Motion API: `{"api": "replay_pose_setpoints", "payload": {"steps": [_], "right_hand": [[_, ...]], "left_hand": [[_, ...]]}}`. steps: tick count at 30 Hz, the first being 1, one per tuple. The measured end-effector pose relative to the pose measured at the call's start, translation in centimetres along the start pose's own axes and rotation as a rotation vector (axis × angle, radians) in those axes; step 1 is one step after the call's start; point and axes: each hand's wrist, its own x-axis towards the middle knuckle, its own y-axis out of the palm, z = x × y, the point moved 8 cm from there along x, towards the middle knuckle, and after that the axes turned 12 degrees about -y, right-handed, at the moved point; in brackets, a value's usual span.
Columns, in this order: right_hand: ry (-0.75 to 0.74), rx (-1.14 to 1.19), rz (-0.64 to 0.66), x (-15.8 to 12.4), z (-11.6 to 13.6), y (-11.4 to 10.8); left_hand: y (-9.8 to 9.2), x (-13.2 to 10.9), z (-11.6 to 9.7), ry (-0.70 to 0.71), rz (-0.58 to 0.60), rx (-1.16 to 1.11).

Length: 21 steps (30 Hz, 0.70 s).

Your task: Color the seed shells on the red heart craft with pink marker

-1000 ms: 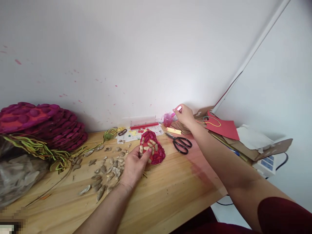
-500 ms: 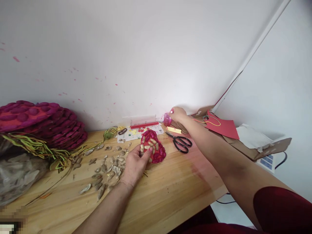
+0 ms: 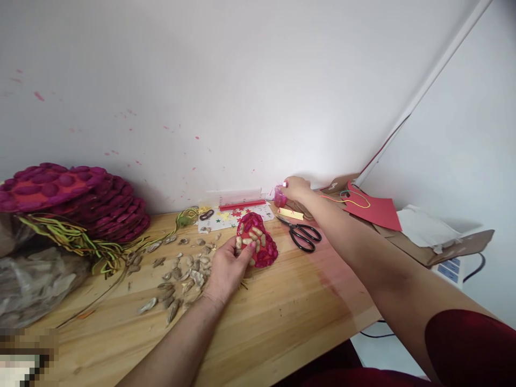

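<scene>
My left hand (image 3: pixel 230 264) grips the left edge of a red shape covered with peanut shells (image 3: pixel 264 252), its thumb on the front. Shells along the shape's top and right are painted magenta; those near my thumb are plain tan. My right hand (image 3: pixel 297 189) is at a small clear cup of pink paint (image 3: pixel 280 198) by the wall, fingers closed together over its rim. What they pinch, if anything, is too small to make out. Black-handled scissors (image 3: pixel 305 236) lie between my hands, blades toward the cup. Loose peanut shells (image 3: pixel 196 278) are scattered left of my left hand.
On the left a stack of magenta shell-covered pieces (image 3: pixel 116 209) with green-yellow cords (image 3: pixel 80 239) stands above a plastic bag (image 3: pixel 36 290). Behind are a sheet with star stickers (image 3: pixel 237 216) and a yellow strip (image 3: pixel 290 214). Cardboard (image 3: pixel 459 247) holds red paper (image 3: pixel 377 215) on the right.
The whole view has shifted slightly, so things appear a little further right. My right hand stays at the cup, and my left hand keeps its hold on the shell-covered shape.
</scene>
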Motion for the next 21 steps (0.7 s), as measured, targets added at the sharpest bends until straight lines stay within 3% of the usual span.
{"api": "replay_pose_setpoints", "payload": {"steps": [4, 8, 9, 11, 13, 16, 21], "right_hand": [[0.007, 0.038, -0.106, -0.8, -0.5, -2.1], [0.013, 0.105, -0.286, -3.3, -0.9, -4.8], [0.010, 0.150, -0.333, -4.3, -0.8, -5.3], [-0.045, 0.487, -0.519, -6.8, -0.3, -6.2], [-0.109, 0.808, -0.567, -9.2, 1.2, -6.0], [-0.232, 1.102, -0.531, -12.6, 4.9, -5.1], [-0.405, 1.060, -0.617, -16.9, 9.3, -4.1]], "left_hand": [[0.1, 0.1, 0.3, -0.004, 0.024, -0.022], [-0.2, -0.3, 0.1, 0.002, -0.035, 0.012], [-0.2, -0.3, 0.0, -0.004, -0.038, 0.011], [-0.2, -0.4, -0.1, 0.000, -0.045, 0.008], [-0.1, -0.4, -0.2, 0.014, -0.043, -0.007], [0.1, -0.4, -0.1, 0.021, -0.029, -0.025], [0.0, -0.7, -0.5, 0.034, -0.035, -0.002]]}}
